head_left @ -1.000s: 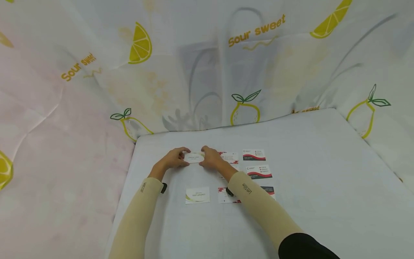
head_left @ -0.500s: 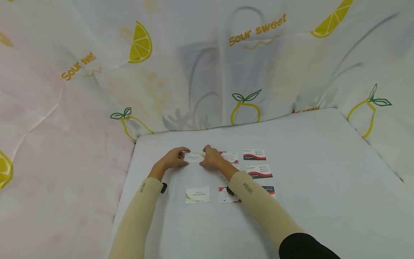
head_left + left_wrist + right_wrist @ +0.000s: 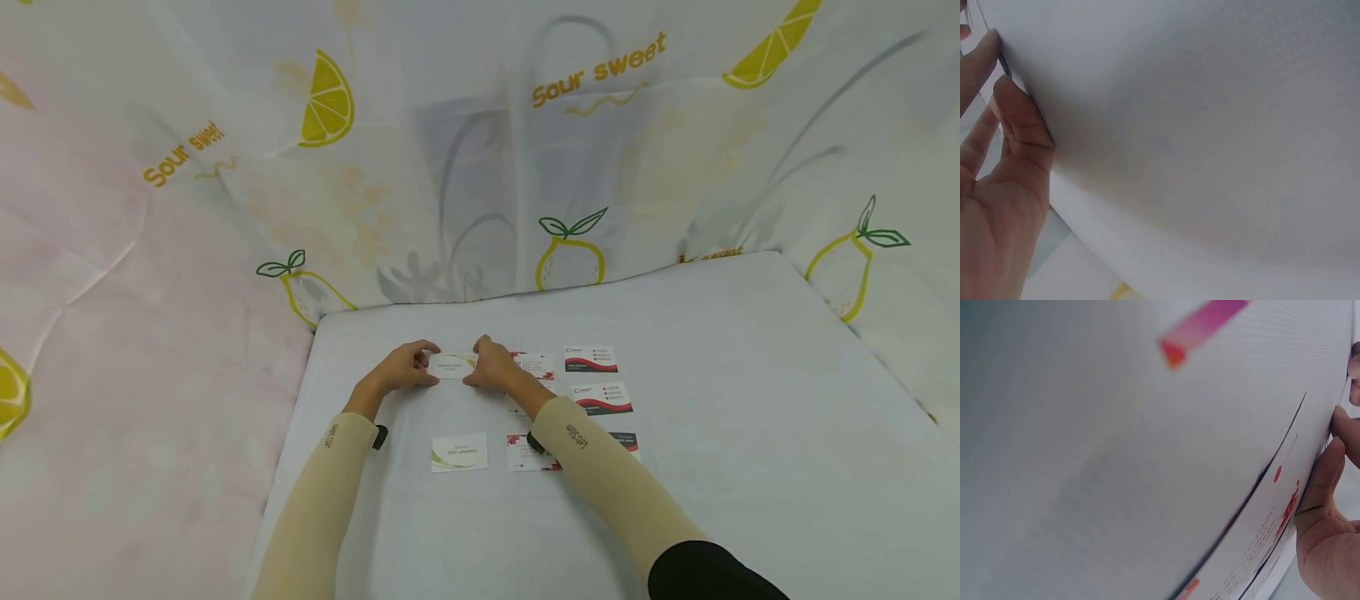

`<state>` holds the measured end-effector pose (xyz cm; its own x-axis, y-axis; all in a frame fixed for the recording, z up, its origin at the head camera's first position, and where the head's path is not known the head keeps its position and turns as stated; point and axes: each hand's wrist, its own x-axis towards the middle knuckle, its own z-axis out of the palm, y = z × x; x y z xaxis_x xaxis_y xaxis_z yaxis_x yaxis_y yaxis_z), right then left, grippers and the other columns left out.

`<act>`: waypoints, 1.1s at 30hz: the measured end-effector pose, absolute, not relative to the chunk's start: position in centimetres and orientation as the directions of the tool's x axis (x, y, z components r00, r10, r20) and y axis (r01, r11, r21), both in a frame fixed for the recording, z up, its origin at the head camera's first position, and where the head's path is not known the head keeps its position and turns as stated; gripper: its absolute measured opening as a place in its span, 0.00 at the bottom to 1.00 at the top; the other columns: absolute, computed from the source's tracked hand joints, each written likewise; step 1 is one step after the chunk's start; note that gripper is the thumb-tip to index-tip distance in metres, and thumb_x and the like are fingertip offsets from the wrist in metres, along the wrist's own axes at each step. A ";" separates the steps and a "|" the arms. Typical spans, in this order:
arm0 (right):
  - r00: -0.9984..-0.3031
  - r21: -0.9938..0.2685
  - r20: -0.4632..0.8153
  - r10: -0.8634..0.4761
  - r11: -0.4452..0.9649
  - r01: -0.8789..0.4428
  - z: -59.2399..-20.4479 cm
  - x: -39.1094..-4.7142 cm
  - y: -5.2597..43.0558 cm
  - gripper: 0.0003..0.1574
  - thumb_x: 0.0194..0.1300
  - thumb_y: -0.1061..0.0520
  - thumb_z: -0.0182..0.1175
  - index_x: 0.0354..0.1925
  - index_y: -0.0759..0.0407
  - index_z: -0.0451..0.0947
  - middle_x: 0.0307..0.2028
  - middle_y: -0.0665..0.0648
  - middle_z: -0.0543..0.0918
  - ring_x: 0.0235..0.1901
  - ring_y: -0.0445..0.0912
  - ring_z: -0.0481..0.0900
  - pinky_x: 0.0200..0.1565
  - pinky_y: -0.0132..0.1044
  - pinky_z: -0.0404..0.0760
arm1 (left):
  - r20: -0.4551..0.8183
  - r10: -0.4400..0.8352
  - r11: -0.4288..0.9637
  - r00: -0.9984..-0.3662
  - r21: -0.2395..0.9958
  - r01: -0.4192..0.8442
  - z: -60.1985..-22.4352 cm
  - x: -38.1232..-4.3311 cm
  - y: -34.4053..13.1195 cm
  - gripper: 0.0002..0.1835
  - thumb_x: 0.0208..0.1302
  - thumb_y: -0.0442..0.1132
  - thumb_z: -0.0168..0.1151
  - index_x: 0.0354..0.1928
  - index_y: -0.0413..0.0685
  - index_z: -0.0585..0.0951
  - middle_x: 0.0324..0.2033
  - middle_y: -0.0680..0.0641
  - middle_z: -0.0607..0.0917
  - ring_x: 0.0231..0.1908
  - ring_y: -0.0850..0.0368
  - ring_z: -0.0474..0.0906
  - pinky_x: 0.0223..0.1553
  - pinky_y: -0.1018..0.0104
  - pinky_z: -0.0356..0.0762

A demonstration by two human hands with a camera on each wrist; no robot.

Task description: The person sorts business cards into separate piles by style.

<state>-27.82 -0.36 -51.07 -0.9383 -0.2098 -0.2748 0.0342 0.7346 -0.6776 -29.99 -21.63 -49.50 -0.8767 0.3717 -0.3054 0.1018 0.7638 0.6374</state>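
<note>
Since little has shifted, we judge the card [image 3: 452,366] nearly settled | left hand [image 3: 401,367], right hand [image 3: 493,367]: holding its ends

Cards [image 3: 452,365] smooth paper; table surface [image 3: 735,400] matt; backdrop [image 3: 480,167] creased cloth; sleeves [image 3: 318,500] smooth fabric

Pale cloth backdrop [image 3: 480,167] printed with lemons, pinkish wall [image 3: 150,375] at left, white tabletop [image 3: 750,400]

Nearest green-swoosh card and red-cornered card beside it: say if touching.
Apart: the head view shows white tabletop between green-swoosh card and red-cornered card.
</note>
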 end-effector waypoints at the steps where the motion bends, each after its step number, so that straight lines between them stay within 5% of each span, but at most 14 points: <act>1: -0.938 -0.679 -0.279 -0.206 0.733 0.041 -51.1 -27.8 -0.4 0.42 0.56 0.50 0.74 0.62 0.63 0.66 0.42 0.58 0.80 0.42 0.49 0.76 0.54 0.44 0.75 | -0.306 0.372 0.763 -0.876 0.639 0.100 -49.5 -30.0 -21.6 0.31 0.55 0.36 0.74 0.61 0.45 0.75 0.38 0.44 0.77 0.32 0.56 0.71 0.34 0.66 0.71; 19: -0.931 -0.689 -0.330 -0.155 0.713 0.126 -51.1 -28.0 -0.4 0.43 0.54 0.50 0.76 0.60 0.65 0.68 0.50 0.61 0.77 0.44 0.50 0.76 0.53 0.43 0.77 | -0.279 0.355 0.724 -0.892 0.686 0.074 -50.2 -30.1 -22.0 0.31 0.52 0.34 0.76 0.58 0.41 0.74 0.34 0.47 0.76 0.31 0.57 0.71 0.34 0.68 0.71; 33: -0.941 -0.700 -0.294 -0.167 0.708 0.093 -51.7 -27.9 -0.4 0.39 0.57 0.51 0.73 0.61 0.64 0.69 0.46 0.59 0.80 0.43 0.49 0.76 0.56 0.44 0.75 | -0.288 0.333 0.739 -0.898 0.671 0.059 -50.1 -30.0 -21.9 0.29 0.53 0.35 0.75 0.57 0.42 0.76 0.36 0.47 0.76 0.33 0.57 0.72 0.37 0.67 0.71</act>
<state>-27.94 -0.41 -51.67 -0.9410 -0.1671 -0.2942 0.0932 0.7079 -0.7002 -30.00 -21.87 -50.14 -0.8980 0.3327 -0.2880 0.0587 0.7391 0.6710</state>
